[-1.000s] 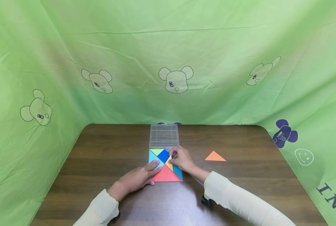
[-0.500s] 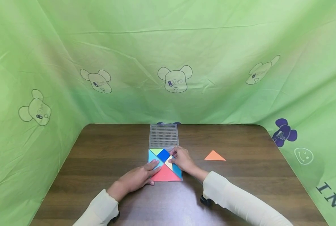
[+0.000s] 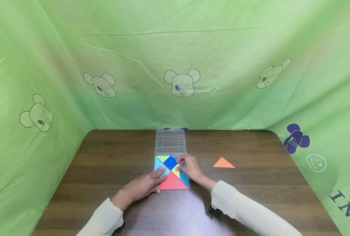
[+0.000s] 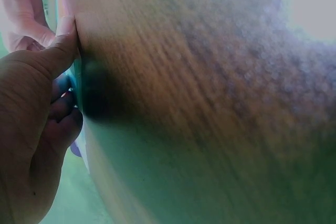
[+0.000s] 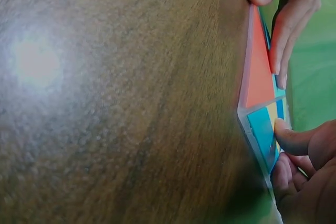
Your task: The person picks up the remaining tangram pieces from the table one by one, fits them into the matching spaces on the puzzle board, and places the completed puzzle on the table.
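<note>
A tangram set lies in a clear hinged case (image 3: 170, 189) near the middle of the table. My left hand (image 3: 143, 187) rests on its left side, straight fingers over the light-blue triangle (image 3: 159, 165) and thumb at the front edge. With thumb and fingertips my right hand (image 3: 191, 167) pinches the yellow piece (image 3: 176, 171) inside the case; the hand hides part of it. Around it sit a blue square (image 3: 170, 163), a red triangle (image 3: 172, 182), a teal piece (image 3: 185, 179) and a lime-green triangle (image 3: 163, 158). The right wrist view shows my thumb against the yellow piece (image 5: 272, 113).
An orange triangle (image 3: 223, 163) lies loose on the wooden table (image 3: 239, 144), right of the case. Behind the pieces the dotted grey lid (image 3: 170, 142) is folded back flat. Green printed cloth (image 3: 133, 108) hangs around the back and sides.
The yellow piece's face went from yellow to pale glare and back to yellow as the right fingertips shifted it slightly. The left hand and the orange triangle have stayed put.
</note>
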